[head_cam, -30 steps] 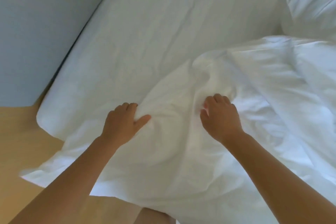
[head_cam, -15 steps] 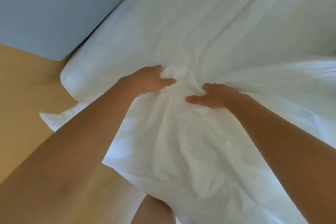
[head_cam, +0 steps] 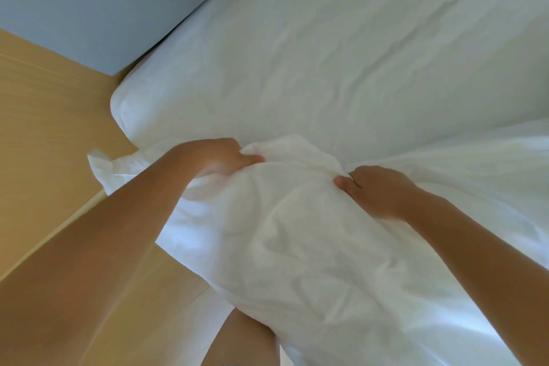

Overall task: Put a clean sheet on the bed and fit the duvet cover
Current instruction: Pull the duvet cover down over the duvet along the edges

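Note:
A white duvet in its cover [head_cam: 312, 241] lies bunched over the near corner of the bed, its edge hanging past the mattress toward the floor. My left hand [head_cam: 219, 157] grips a raised fold of it at the left. My right hand [head_cam: 374, 190] grips the same bunched fold from the right, thumb pointing left. Behind the duvet the white sheet [head_cam: 341, 53] covers the mattress, lightly wrinkled, with its rounded corner [head_cam: 127, 107] at the left.
A pale blue wall [head_cam: 89, 0] runs along the bed's far side. Light wooden floor [head_cam: 44, 134] fills the left. My bare leg [head_cam: 240, 339] stands against the bed's near edge, under the hanging duvet.
Both hands have pushed the gripped duvet fold forward onto the bed and moved apart again. The view has swung left, so the pillow at the right is out of sight.

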### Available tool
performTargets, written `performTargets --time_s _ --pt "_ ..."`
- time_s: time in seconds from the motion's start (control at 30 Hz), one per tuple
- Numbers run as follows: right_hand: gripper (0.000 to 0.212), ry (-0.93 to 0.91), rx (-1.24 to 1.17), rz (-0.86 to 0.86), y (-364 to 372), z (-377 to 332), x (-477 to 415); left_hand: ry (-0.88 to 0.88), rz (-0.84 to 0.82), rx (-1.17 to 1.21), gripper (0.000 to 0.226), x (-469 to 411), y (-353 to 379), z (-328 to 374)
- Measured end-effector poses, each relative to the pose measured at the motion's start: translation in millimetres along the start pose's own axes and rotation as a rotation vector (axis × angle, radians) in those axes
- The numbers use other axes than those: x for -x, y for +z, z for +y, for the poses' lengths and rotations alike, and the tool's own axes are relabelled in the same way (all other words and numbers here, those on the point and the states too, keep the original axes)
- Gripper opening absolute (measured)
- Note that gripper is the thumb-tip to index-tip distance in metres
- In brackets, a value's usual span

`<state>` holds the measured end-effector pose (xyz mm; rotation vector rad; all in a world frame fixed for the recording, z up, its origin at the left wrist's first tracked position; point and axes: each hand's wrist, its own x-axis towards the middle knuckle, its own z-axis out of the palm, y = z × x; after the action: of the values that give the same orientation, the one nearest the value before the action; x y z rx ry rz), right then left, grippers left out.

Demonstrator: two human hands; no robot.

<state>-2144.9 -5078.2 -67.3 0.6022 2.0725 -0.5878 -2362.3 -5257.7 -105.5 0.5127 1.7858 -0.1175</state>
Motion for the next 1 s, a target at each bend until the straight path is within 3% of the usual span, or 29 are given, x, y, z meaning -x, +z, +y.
performTargets --time_s 0.1,0.2,0.27,0.33,0.43,0.47,0.5,0.57,0.6,0.67,0.7,0.73,0.8,0.87,0.9,1.0 --pt "0.050 -0.005 0.003 0.023 10.8 -7.1 8.4 0.053 -0.234 0.010 0.072 10.3 16.3 19.0" --pt "0.049 -0.007 -0.003 0.080 11.8 -11.8 7.9 0.100 -0.252 0.087 0.064 11.0 33.2 24.1" --pt "0.045 0.005 -0.074 0.125 10.5 -9.9 6.6 0.088 -0.131 0.111 0.054 8.0 34.7 21.0" --pt "0.035 0.027 -0.235 0.199 1.2 -8.8 7.9 0.115 0.153 0.101 0.045 11.1 21.8 23.4" --pt "0.032 -0.094 -0.375 0.553 -23.3 -6.2 11.1 0.281 0.488 0.291 0.043 35.4 -10.4 30.5" --pt "0.035 -0.139 -0.394 0.571 -34.5 -4.1 10.8 0.350 0.532 0.377 0.042 46.4 -19.3 32.2" --pt "0.036 -0.183 -0.441 0.501 -46.0 -3.9 11.5 0.406 0.559 0.421 0.042 57.5 -25.1 33.0" --pt "0.027 -0.202 -0.558 0.124 -66.4 -3.8 11.9 0.472 0.621 0.371 0.052 77.3 -29.0 34.1" --pt "0.035 -0.167 -0.562 -0.069 -74.4 -4.5 12.5 0.501 0.658 0.313 0.059 84.3 -28.8 35.1" --pt "0.081 -0.098 -0.538 -0.345 -75.9 -2.5 7.5 0.560 0.711 0.206 0.061 90.3 -27.5 36.8" --pt "0.095 -0.052 -0.524 -0.430 -70.6 -1.2 3.5 0.581 0.712 0.168 0.057 90.2 -27.1 36.7" --pt "0.094 -0.017 -0.506 -0.492 -63.7 -0.9 1.6 0.594 0.704 0.141 0.052 89.7 -26.6 36.5" --pt "0.078 -0.018 -0.489 -0.499 -52.2 -0.8 5.4 0.598 0.692 0.107 0.048 87.8 -26.5 35.5" --pt "0.066 -0.036 -0.600 -0.341 -46.4 -1.2 16.2 0.578 0.689 0.089 0.046 86.0 -27.5 35.3" --pt "0.061 -0.014 -0.667 -0.184 -50.6 -7.2 25.5 0.573 0.701 0.081 0.047 85.8 -28.1 36.0" --pt "0.060 0.107 -0.604 0.532 -80.2 -26.0 61.4 0.684 0.866 0.078 0.046 94.2 -40.5 39.6"
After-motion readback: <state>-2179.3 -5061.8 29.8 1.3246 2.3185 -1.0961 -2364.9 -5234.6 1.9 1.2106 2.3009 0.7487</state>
